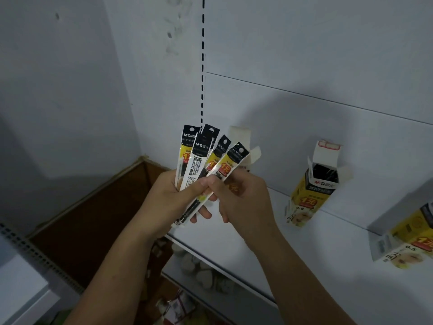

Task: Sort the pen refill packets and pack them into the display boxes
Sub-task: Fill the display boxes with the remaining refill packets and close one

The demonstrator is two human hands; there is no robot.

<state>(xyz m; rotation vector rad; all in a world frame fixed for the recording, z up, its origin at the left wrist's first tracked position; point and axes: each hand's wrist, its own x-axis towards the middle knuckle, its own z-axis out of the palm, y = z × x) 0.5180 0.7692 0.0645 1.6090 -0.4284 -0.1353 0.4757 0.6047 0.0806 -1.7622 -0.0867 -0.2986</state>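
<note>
Left hand: fingers curled round the lower half of a fan of refill packets, thumb laid across their front, fingertips emerging beneath. Right hand: thumb and curled fingers pinch the rightmost packet of the same fan, just beside the left thumb. The two hands touch or nearly touch, and the exact contact cannot be resolved. The fan is held upright in the air above the front edge of the shelf, black hang-hole headers uppermost. Five headers can be counted, though overlap makes the count uncertain. The packets' middles are covered by the hands, and only one lower end sticks out below the left palm. Small print on the packets is illegible apart from the brand mark and a yellow price patch. Behind the fan stands a pale box, mostly hidden, with only its flaps visible. Well apart to the right, an open display box stands on the shelf, flaps up and interior dark, so its contents cannot be identified. A further display box lies at the right edge, cut off by the frame. A slotted upright runs up the back wall. Under the shelf, blurred pale objects cannot be identified.
</note>
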